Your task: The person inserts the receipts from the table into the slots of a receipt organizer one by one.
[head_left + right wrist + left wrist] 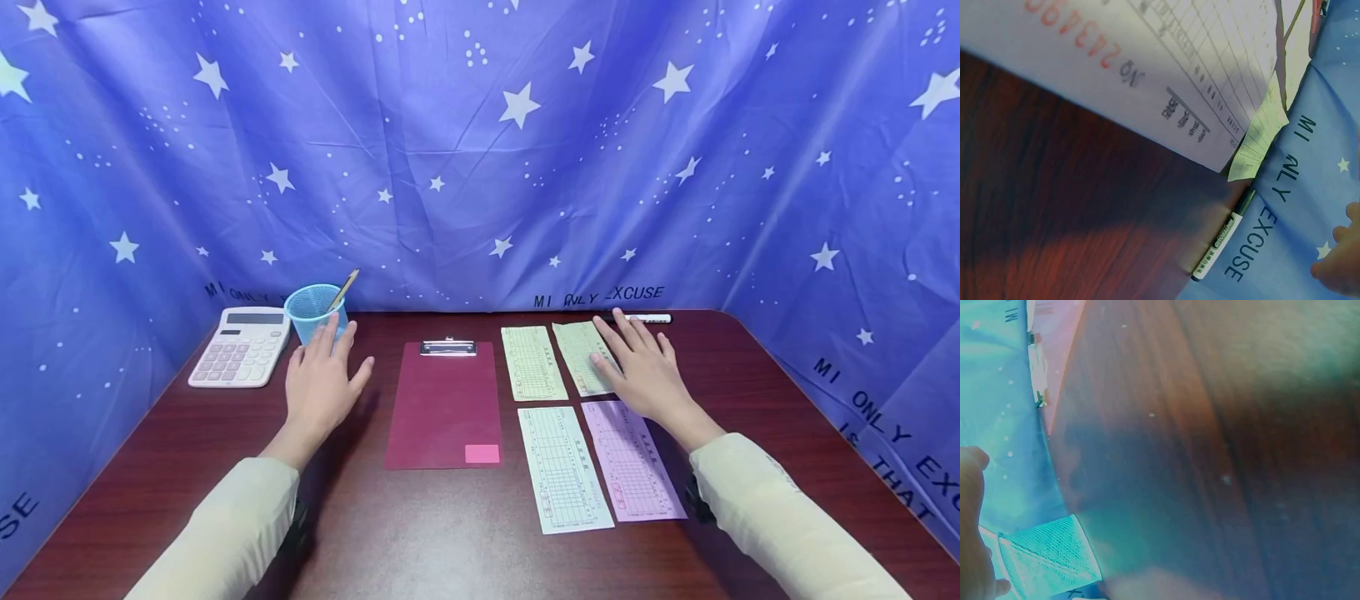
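My left hand (324, 387) has its fingers spread, just in front of a blue mesh pen cup (303, 312) that holds a pencil (345, 289). My right hand (648, 371) also has straight, spread fingers and covers part of a yellow-green form (581, 358). Whether it touches the paper I cannot tell. Beside that form lie a second yellow-green form (534, 362), a pale green-white form (564, 471) and a purple form (630, 462). A maroon clipboard (442, 408) with a metal clip and a pink label lies between the hands. Neither hand holds anything.
A white calculator (238, 348) stands at the left, beside the cup. Behind the right fingertips a white marker (1216, 247) with a dark cap lies along the table's back edge. A blue star-printed curtain (450, 150) surrounds the dark wooden table (435, 542).
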The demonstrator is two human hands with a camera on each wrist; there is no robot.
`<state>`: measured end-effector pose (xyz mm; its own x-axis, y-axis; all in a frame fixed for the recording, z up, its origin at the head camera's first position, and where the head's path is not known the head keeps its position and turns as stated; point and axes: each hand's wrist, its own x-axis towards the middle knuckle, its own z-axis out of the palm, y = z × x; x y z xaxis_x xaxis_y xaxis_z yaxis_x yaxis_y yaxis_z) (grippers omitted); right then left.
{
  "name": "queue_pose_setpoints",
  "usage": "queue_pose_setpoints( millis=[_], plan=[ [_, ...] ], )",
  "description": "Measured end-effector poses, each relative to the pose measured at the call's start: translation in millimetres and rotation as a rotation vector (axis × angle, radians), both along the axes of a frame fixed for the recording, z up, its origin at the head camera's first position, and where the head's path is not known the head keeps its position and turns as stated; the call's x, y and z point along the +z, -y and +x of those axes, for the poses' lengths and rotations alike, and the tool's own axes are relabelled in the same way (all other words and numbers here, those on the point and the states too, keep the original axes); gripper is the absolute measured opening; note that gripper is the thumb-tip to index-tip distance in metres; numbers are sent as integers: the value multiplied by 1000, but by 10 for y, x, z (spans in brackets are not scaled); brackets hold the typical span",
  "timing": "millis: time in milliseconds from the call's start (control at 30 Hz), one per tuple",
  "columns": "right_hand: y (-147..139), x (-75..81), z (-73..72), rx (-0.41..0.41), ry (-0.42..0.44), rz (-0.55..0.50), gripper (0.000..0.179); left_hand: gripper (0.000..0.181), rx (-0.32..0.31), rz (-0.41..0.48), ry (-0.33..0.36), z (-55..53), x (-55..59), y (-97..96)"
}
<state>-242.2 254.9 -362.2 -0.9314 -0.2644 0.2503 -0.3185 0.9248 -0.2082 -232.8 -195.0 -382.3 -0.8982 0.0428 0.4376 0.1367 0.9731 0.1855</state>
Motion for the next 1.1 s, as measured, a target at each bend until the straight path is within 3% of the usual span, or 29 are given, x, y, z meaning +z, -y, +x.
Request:
queue_pose_setpoints(
  millis=[233,433,600,800,1100],
  plan=[
    [-8,33,22,20,-56,-35,61,54,-61,3,-86,-34,54,-96],
    [26,41,61,39,-100,-79,57,55,-97,71,-88,-103,54,-191],
    [91,57,112,74,-97,-156,54,61,-135,149,-49,-164,33,-253],
    [168,50,171,85,-54,-276,56,65,-171,234,53,-239,-2,-307],
    [230,50,263,39,98,-475,60,64,-223,333,133,-385,-21,-403]
  ],
)
